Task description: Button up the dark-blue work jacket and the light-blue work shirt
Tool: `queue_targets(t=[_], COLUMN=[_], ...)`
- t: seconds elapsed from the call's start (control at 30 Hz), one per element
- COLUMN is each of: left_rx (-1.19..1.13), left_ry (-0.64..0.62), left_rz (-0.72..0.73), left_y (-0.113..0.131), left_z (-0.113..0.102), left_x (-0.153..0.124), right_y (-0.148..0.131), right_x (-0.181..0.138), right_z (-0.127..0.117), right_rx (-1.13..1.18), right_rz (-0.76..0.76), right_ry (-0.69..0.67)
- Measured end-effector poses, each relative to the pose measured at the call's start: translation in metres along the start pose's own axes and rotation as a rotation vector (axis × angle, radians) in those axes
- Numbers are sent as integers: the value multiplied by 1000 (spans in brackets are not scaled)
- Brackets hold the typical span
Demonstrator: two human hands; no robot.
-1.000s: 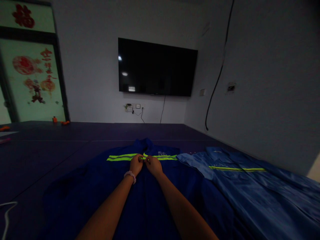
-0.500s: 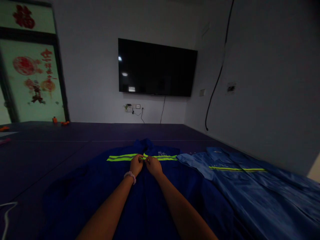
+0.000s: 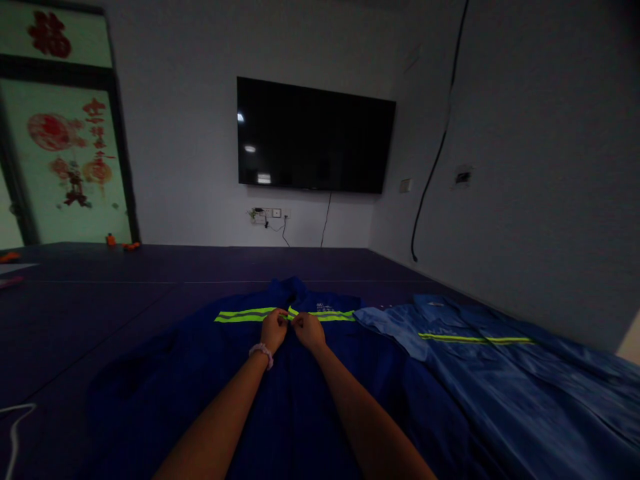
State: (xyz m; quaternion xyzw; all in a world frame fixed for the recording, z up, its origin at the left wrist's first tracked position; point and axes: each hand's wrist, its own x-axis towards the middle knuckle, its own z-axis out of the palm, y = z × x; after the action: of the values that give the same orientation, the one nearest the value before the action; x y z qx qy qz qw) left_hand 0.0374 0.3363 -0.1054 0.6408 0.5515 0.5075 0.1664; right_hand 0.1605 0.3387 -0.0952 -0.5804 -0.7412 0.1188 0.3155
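A dark blue work jacket (image 3: 240,387) lies spread out in front of me, collar away from me. A yellow-green reflective strip (image 3: 240,315) crosses its chest on both sides of the front opening. At that opening, where the strip meets, my left hand (image 3: 274,330) pinches the jacket's front edge; a pale scrunchie (image 3: 262,355) circles the wrist. Right beside it, my right hand (image 3: 308,331) is closed with its fingertips on the other front edge. Whether a button or other fastener sits between the fingertips is too small and dark to make out.
A lighter blue work jacket (image 3: 480,380) with a yellow-green stripe lies to the right, its sleeve touching the dark one. A white cable (image 3: 15,427) lies at lower left on the purple surface (image 3: 125,307). Small orange objects (image 3: 131,246) are near the door. A television (image 3: 315,137) hangs ahead.
My fingers have shifted very slightly at the jacket's front opening. Both jackets and both arms otherwise stay in place.
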Motion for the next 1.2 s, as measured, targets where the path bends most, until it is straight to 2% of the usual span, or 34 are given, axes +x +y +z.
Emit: queue_targets(t=[0.2, 0.67, 1.2], left_rx=[23, 25, 12], left_ry=[9, -10, -31], left_rz=[10, 48, 75], left_y=[0, -4, 2], left_z=[0, 3, 0], left_x=[1, 3, -1], right_y=[4, 10, -2], right_x=[4, 5, -2], right_z=[2, 7, 5], right_rx=[59, 103, -51], right_rz=[28, -13, -94], right_ry=[16, 40, 66])
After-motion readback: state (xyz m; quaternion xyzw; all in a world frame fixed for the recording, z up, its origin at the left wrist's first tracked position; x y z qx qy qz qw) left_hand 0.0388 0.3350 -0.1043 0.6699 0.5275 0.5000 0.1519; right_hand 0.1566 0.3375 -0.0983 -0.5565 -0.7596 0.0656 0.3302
